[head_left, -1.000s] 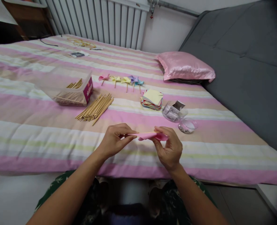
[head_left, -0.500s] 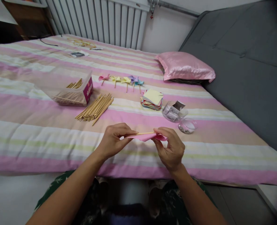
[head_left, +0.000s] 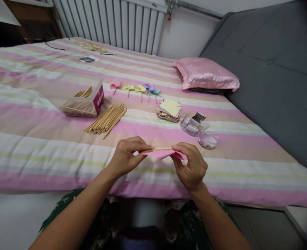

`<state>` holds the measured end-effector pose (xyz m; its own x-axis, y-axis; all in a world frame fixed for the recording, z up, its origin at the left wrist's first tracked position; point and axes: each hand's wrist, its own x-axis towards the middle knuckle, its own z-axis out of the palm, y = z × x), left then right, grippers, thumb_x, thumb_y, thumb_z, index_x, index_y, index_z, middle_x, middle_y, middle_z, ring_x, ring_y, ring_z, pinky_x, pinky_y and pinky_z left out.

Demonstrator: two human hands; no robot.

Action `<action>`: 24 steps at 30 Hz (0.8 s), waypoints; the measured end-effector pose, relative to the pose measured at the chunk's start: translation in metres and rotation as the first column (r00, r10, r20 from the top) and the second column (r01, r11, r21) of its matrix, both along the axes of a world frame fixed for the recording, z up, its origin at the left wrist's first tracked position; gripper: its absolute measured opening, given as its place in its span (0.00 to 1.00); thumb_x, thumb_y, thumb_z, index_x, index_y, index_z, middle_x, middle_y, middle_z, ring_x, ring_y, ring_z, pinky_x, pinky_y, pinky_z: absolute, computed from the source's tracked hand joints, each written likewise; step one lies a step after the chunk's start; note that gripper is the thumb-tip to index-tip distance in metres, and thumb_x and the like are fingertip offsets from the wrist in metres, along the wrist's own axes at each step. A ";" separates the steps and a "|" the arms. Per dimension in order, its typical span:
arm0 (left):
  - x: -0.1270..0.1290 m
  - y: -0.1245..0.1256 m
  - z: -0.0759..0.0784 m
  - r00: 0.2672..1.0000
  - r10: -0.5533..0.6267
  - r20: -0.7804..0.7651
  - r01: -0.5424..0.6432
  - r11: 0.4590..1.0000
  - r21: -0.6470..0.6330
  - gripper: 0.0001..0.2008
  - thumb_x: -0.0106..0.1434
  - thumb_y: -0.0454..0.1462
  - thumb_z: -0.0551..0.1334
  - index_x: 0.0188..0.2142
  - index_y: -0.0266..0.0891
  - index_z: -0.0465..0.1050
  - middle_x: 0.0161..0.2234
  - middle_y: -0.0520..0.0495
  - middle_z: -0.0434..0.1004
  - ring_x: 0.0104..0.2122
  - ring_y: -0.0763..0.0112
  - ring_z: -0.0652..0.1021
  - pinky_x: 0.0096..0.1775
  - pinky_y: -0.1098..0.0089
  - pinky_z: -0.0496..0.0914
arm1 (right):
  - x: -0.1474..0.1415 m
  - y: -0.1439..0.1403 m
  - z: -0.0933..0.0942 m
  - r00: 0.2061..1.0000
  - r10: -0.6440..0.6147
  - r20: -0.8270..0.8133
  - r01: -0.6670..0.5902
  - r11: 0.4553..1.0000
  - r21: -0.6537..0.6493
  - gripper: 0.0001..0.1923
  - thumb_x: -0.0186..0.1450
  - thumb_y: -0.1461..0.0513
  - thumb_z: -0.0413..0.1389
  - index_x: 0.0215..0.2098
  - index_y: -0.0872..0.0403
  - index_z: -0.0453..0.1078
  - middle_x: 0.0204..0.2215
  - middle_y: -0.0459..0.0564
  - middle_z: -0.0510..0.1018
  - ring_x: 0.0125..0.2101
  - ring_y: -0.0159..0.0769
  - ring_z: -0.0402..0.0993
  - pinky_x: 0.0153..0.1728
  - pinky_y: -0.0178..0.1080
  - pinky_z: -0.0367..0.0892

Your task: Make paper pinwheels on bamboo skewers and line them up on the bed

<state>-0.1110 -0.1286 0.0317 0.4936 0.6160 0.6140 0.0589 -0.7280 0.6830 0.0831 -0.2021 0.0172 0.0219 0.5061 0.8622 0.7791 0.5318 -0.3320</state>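
Between my two hands a thin wooden stick [head_left: 162, 149] lies level along the top of a pink paper pinwheel [head_left: 161, 154]. My left hand [head_left: 130, 152] pinches the stick's left end, with the thumb below by the paper's edge. At the other end my right hand [head_left: 190, 163] is closed on the pinwheel and the stick, its fingers at the stick's tip and the thumb under the paper. Whether a pin joins the two is hidden by my fingers. Both hands are held above the near part of the striped bed [head_left: 65, 149].
Loose wooden sticks [head_left: 107, 119] lie beside a clear plastic box [head_left: 99, 99] of more sticks. Several finished pinwheels [head_left: 141, 89] form a row behind. To the right are stacked paper squares [head_left: 170, 109], a clear container [head_left: 192, 125], a small round dish [head_left: 207, 140] and a pink pillow [head_left: 207, 73].
My right hand has shifted very slightly right and down, and the pink paper tilts a little differently. Both hands keep their hold. The view has moved slightly.
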 end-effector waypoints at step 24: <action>-0.001 -0.001 0.002 1.000 -0.013 -0.008 0.013 1.000 -0.020 0.07 0.57 0.35 0.63 0.35 0.38 0.79 0.25 0.45 0.77 0.25 0.72 0.75 0.27 0.73 0.68 | -0.002 -0.002 0.001 1.000 -0.018 0.008 0.018 1.000 0.025 0.14 0.58 0.70 0.57 0.41 0.52 0.69 0.33 0.51 0.77 0.35 0.39 0.74 0.37 0.43 0.71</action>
<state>-0.1121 -0.1295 0.0338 0.5065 0.6215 0.5977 0.0549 -0.7150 0.6970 0.0807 -0.2041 0.0182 0.0232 0.4843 0.8746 0.7912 0.5259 -0.3122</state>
